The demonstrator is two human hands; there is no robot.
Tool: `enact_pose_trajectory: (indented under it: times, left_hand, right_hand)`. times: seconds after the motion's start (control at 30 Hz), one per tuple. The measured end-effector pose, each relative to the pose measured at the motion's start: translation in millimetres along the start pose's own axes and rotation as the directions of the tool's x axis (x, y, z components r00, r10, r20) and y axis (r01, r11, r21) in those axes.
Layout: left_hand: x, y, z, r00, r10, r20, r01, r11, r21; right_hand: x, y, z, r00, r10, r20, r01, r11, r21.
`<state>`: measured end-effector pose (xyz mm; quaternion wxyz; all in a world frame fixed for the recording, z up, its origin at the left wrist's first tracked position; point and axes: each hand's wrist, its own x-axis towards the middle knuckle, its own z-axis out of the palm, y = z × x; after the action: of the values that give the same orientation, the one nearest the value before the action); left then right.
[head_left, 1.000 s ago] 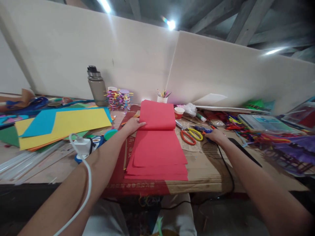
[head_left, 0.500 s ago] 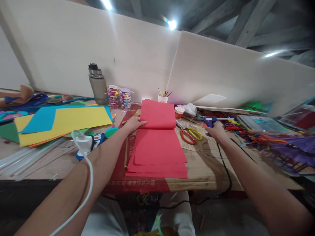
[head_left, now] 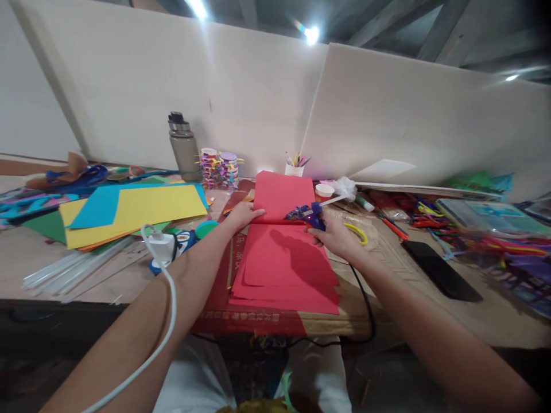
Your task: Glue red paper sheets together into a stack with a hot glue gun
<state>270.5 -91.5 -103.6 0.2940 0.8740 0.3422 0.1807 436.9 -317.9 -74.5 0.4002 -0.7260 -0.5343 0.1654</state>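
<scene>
Cluttered wooden counter (head_left: 107, 275): right hand (head_left: 340, 238) has brought the gripped blue glue gun (head_left: 307, 215) mid-frame onto the red paper sheets (head_left: 286, 258); left hand (head_left: 243, 215) presses flat, fingers open.

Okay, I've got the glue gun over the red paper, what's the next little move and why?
Probably lower the glue gun nozzle onto the fold line. The right hand holds it just over the crease of the red paper, while the left hand pins the folded-back flap at its left edge.
</scene>
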Motion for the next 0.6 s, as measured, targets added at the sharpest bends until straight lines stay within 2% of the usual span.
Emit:
enact_pose_trajectory:
  times: [0.2, 0.33, 0.43, 0.6]
  left_hand:
    - [2.2, -3.1, 1.2, 1.000, 0.022, 0.009, -0.022, 0.999, -0.031]
    - [0.1, -2.7, 1.9, 1.000, 0.025, 0.006, -0.025, 0.994, -0.103]
    - [-2.7, -1.1, 1.0, 0.999, 0.050, 0.012, -0.049, 0.995, -0.083]
    - [-3.5, 0.9, -0.6, 0.996, 0.086, 0.015, -0.085, 0.993, -0.078]
  right_hand:
    - [13.0, -5.3, 17.7, 0.998, -0.060, -0.002, 0.054, 0.923, -0.382]
    - [15.1, -21.7, 27.0, 0.999, -0.035, 0.042, 0.049, 0.900, -0.432]
    - [16.7, -30.3, 32.9, 0.998, -0.010, 0.062, 0.037, 0.888, -0.459]
    - [21.4, -27.2, 41.7, 0.998, -0.009, 0.066, 0.039, 0.884, -0.465]
